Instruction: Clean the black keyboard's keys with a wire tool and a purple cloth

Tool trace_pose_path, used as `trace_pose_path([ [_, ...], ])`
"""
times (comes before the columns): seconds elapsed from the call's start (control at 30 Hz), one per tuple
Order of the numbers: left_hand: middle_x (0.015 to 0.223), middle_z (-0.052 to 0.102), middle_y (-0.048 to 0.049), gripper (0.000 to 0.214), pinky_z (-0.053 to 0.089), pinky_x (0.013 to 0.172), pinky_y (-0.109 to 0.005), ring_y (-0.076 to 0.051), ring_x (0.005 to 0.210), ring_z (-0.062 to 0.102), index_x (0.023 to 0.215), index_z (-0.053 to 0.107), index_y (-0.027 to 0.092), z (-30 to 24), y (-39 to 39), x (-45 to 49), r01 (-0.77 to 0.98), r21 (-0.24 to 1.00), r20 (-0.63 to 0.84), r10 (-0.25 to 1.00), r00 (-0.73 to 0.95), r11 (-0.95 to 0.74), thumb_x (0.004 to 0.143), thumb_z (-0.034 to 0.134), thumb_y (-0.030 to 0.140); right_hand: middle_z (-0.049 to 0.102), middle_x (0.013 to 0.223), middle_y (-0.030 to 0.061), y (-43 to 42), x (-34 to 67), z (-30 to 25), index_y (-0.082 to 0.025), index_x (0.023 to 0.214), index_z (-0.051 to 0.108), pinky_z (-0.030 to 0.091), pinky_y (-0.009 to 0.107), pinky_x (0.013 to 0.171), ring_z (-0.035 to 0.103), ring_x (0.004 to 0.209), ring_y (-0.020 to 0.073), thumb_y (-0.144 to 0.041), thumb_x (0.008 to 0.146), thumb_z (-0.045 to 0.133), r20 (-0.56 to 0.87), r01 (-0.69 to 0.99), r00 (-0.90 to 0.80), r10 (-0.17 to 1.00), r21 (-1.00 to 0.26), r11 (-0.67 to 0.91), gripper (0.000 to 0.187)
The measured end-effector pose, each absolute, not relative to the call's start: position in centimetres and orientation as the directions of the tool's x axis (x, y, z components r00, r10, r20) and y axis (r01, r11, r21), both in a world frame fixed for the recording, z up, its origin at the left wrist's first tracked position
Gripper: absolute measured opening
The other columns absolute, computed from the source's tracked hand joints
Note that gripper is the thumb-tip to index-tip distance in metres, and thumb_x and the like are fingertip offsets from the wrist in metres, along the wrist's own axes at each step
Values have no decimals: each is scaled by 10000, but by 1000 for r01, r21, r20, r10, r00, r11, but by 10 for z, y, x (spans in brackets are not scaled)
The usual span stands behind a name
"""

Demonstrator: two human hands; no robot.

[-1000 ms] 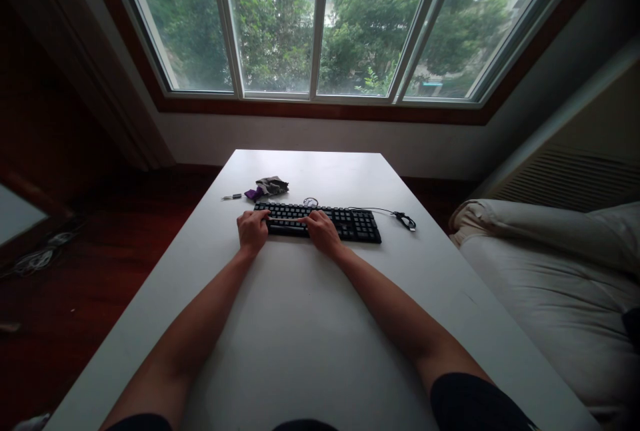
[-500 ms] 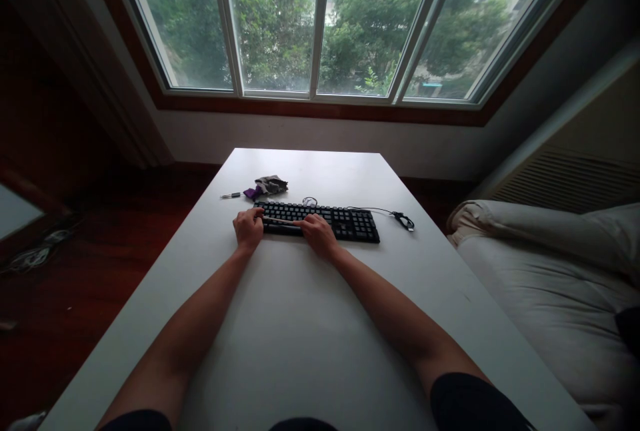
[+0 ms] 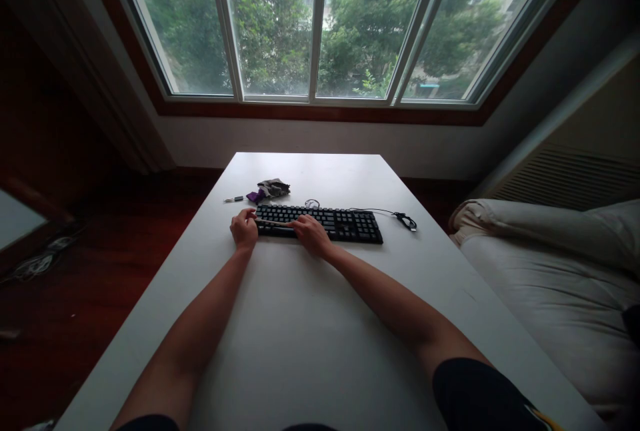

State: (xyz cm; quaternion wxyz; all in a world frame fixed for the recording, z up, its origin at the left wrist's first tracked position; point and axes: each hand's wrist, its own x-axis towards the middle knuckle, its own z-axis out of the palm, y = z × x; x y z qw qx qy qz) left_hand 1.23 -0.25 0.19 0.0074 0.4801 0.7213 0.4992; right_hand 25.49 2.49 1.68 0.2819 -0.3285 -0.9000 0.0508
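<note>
A black keyboard point(image 3: 350, 225) lies on the white table point(image 3: 300, 324), its left part partly covered by my hands. Over its left keys a thin, light-coloured stick point(image 3: 273, 222) runs from one hand to the other; its exact kind is too small to tell. My left hand point(image 3: 244, 228), closed, pinches the stick's left end beside the keyboard's left edge. The other end is in the closed fingers of my right hand point(image 3: 311, 234), which rests over the keyboard's front middle.
Behind the keyboard's left end lie a crumpled grey cloth-like piece point(image 3: 274, 187), a purple piece point(image 3: 256, 196) and a small pen-like item point(image 3: 234, 199). The keyboard's bundled cable point(image 3: 406, 221) is at the right. A covered sofa or bed point(image 3: 545, 298) stands right of the table.
Both hands have shifted slightly left relative to the keyboard, with the stick still between them. The whole view has moved a little; the other things on the table stay put.
</note>
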Motion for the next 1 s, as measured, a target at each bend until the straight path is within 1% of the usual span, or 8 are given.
trace_pose_path([
  [0.1,877,754,-11,399,480,868,-346,-226,898,656,1028,724,258,-1,1,5,625,778,404,708,-579,68,796,467,60,611,948,63,27,242,21,-281,1162,742,432,289,838,531,920,192,-155,987,561,471,555,-628,619,-286,781,281],
  [0.17,889,752,-11,378,491,848,-327,-210,874,670,1025,724,253,-4,3,2,588,805,360,726,-586,76,800,478,77,606,953,59,29,237,23,-279,1145,742,431,285,836,537,932,190,-170,985,576,477,547,-616,627,-315,776,255],
  [0.27,902,745,-11,364,500,827,-305,-192,851,675,1041,717,246,-7,5,0,567,821,337,742,-580,70,806,484,95,592,951,52,34,235,24,-276,1127,739,429,280,826,544,925,184,-191,989,579,488,525,-592,641,-370,766,228],
  [0.47,1009,711,-44,335,512,848,-307,-191,879,659,1041,708,237,-10,7,3,645,762,391,757,-524,53,812,502,106,593,938,47,48,255,27,-271,1094,752,420,289,812,547,910,186,-140,951,584,490,501,-563,666,-438,746,256],
  [0.67,991,687,-45,342,505,856,-316,-197,892,647,1030,709,238,-10,5,5,686,727,435,749,-501,36,808,494,90,600,883,30,59,278,33,-245,995,775,412,270,754,542,829,173,-92,871,589,468,519,-494,733,-518,680,271],
  [0.73,1000,682,-49,341,504,857,-320,-199,897,644,1031,708,237,-11,5,6,686,727,433,750,-501,38,806,498,88,602,895,32,59,279,32,-243,1005,774,409,269,746,539,822,170,-107,887,581,469,519,-483,739,-527,674,264],
  [0.83,1009,677,-54,346,506,862,-322,-201,906,641,1035,705,235,-11,5,6,685,728,438,753,-490,22,807,498,79,606,912,36,56,271,26,-252,1051,771,411,272,757,547,830,168,-154,935,575,450,505,-515,730,-528,682,249],
  [1.0,1023,668,-58,365,515,874,-315,-194,918,643,1055,699,228,-10,4,5,689,725,435,767,-471,11,810,488,59,614,933,39,49,248,20,-279,1098,764,421,281,793,564,890,179,-197,964,591,425,501,-574,700,-494,710,234],
])
